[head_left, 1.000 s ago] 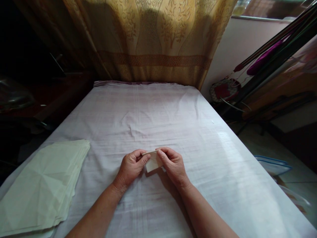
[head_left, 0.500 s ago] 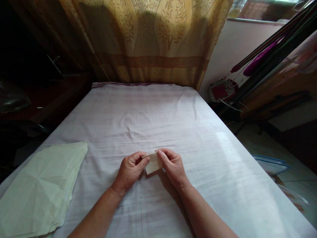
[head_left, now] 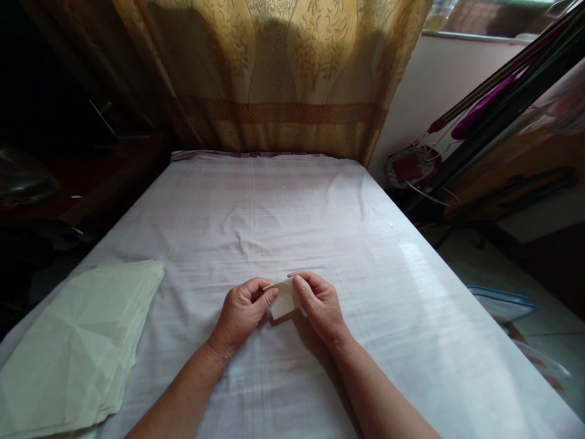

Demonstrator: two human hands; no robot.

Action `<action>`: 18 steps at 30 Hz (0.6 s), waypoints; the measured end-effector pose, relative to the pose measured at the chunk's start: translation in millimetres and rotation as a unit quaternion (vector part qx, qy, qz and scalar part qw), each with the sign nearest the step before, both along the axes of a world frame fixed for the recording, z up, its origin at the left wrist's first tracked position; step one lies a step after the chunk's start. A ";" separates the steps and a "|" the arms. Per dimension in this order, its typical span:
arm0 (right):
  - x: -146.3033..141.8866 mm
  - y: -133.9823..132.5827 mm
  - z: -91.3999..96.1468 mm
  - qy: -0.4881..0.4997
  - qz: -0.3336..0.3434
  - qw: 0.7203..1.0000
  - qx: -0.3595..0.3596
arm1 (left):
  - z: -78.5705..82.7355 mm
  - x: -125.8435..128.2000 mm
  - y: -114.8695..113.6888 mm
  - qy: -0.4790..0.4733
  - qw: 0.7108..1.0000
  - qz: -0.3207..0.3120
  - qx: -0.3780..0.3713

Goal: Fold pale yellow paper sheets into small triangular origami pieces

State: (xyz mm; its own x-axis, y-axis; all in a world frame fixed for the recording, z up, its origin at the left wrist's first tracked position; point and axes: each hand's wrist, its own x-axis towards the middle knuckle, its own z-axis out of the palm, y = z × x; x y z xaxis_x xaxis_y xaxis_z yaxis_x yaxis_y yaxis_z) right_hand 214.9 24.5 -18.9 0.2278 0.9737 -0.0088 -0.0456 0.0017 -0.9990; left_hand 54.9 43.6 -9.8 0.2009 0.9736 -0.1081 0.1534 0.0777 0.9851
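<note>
Just below the middle of the frame, a small cream folded paper (head_left: 282, 302) sits directly between the two hands, both touching it, so neither is nearer. The left hand (head_left: 242, 311) pinches its upper left corner between thumb and curled fingers; the right hand (head_left: 322, 308) grips its right side, thumb laid over the front face and hiding that end. Its top edge runs across from hand to hand, rising slightly towards the right; with the right end covered, I cannot tell which way its long axis lies. Beneath it a shadow falls on the pale bedsheet (head_left: 292, 207), and whether the lower edge touches the cloth is unclear. At lower left of the frame, well apart and closer to the left hand, lies a stack of creased sheets (head_left: 77, 341).
</note>
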 end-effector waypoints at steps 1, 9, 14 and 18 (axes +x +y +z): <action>0.3 0.0 0.2 0.004 0.000 1.000 -0.002 | 0.3 0.3 -0.1 -0.001 1.000 -0.001 -0.002; -0.4 1.1 -2.2 -0.027 -0.008 0.999 0.019 | 1.0 -0.9 0.2 0.016 1.000 -0.022 0.012; -1.6 0.2 -5.2 -0.052 0.001 0.998 0.033 | 0.7 -3.4 1.8 0.060 0.995 -0.018 0.075; 0.4 -0.2 -5.2 -0.057 0.018 0.998 0.033 | -2.3 -4.1 2.9 0.069 0.994 -0.001 0.081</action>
